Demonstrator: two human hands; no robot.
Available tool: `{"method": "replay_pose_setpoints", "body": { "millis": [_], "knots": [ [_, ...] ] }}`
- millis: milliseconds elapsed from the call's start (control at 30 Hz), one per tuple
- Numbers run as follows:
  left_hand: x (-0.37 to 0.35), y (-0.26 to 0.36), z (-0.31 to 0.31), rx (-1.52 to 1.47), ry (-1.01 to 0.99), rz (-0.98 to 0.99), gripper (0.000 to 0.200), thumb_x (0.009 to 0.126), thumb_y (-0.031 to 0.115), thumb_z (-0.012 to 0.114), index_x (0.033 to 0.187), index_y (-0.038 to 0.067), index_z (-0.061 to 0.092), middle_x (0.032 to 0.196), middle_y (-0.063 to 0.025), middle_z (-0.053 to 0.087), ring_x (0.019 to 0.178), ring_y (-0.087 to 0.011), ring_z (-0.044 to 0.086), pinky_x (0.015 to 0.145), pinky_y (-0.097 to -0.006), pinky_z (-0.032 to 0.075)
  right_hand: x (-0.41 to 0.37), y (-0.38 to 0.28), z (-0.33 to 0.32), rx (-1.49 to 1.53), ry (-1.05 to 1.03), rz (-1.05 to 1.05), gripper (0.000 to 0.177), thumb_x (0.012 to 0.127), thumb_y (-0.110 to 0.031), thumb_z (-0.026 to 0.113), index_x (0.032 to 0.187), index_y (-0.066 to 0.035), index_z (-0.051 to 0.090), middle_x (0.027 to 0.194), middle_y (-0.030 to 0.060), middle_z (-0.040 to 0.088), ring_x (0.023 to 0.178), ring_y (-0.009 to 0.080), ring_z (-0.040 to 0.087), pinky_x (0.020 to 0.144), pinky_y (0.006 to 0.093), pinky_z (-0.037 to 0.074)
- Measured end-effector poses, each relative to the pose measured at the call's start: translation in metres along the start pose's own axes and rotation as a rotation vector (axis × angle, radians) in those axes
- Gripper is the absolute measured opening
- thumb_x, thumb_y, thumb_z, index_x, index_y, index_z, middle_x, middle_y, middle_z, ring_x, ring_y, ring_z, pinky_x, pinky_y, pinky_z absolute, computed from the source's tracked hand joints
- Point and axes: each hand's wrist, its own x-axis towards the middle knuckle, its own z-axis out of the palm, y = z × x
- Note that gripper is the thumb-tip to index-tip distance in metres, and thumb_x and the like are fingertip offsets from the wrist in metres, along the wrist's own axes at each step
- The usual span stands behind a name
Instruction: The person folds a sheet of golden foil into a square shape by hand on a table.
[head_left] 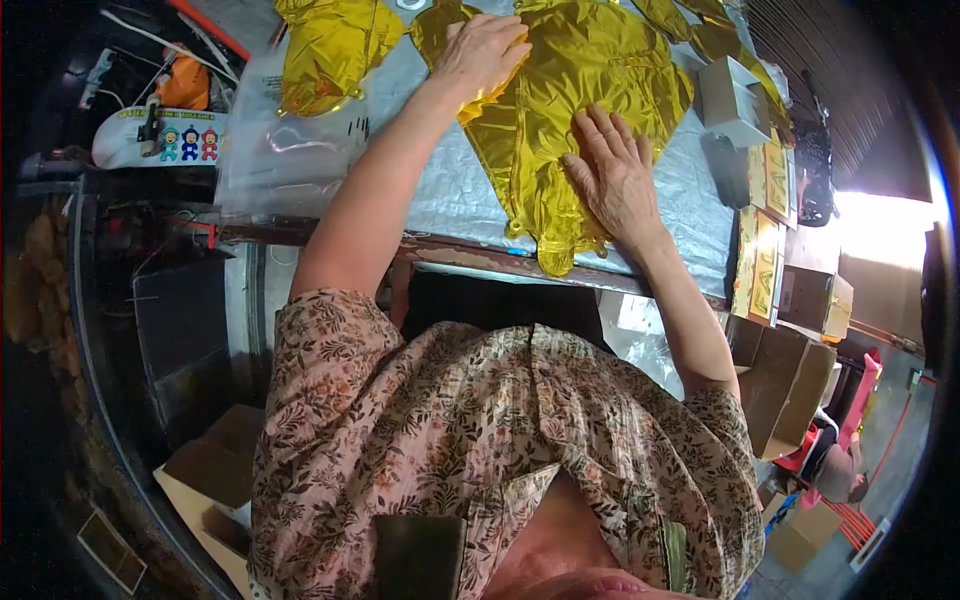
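A deflated gold foil balloon (600,75) lies on the table, its narrow end with small tabs reaching the front edge. My left hand (482,58) is at the balloon's left side, fingers bent over a raised, bunched fold; the fingers' undersides are hidden. Lower down on the same foil, my right hand (618,185) lies flat with its fingers spread, pressing on the surface. Another piece of gold foil (335,55) lies to the left of my left forearm.
Clear plastic bags (290,165) lie on the silvery table cover (440,190). A white open box (735,100) stands at right, near yellow boxes (762,250). Cardboard boxes (785,385) are beside the table. At far right another person (838,470) is partly visible.
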Motion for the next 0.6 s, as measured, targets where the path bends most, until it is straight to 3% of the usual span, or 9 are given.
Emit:
{"method": "replay_pose_setpoints", "body": {
  "millis": [333, 500, 600],
  "knots": [
    [0.011, -0.01, 0.004, -0.061, 0.031, 0.016, 0.04, 0.099, 0.036, 0.065, 0.13, 0.011, 0.069, 0.138, -0.0072, 0.066, 0.13, -0.0277, 0.058, 0.107, -0.0446, 0.044, 0.009, 0.003, 0.004, 0.037, 0.003, 0.03, 0.054, 0.102, -0.038, 0.061, 0.147, -0.01, 0.053, 0.155, 0.0134, 0.049, 0.144, 0.0389, 0.042, 0.117, 0.0582, 0.028],
    [0.011, -0.011, 0.007, -0.098, 0.119, 0.045, 0.039, 0.098, 0.032, 0.068, 0.128, 0.008, 0.069, 0.136, -0.0092, 0.067, 0.125, -0.0309, 0.061, 0.104, -0.0464, 0.048, 0.008, 0.005, 0.003, 0.087, 0.013, 0.026, 0.052, 0.102, -0.036, 0.062, 0.145, -0.009, 0.055, 0.154, 0.0138, 0.05, 0.144, 0.0389, 0.042, 0.117, 0.0567, 0.028],
    [0.011, -0.01, 0.004, -0.102, 0.072, 0.036, 0.038, 0.098, 0.031, 0.069, 0.128, 0.008, 0.069, 0.136, -0.0096, 0.067, 0.125, -0.0316, 0.061, 0.104, -0.0468, 0.048, 0.008, 0.005, 0.002, 0.117, 0.024, 0.024, 0.051, 0.101, -0.034, 0.063, 0.144, -0.007, 0.056, 0.152, 0.0148, 0.052, 0.144, 0.0392, 0.043, 0.116, 0.055, 0.028]
  ]
}}
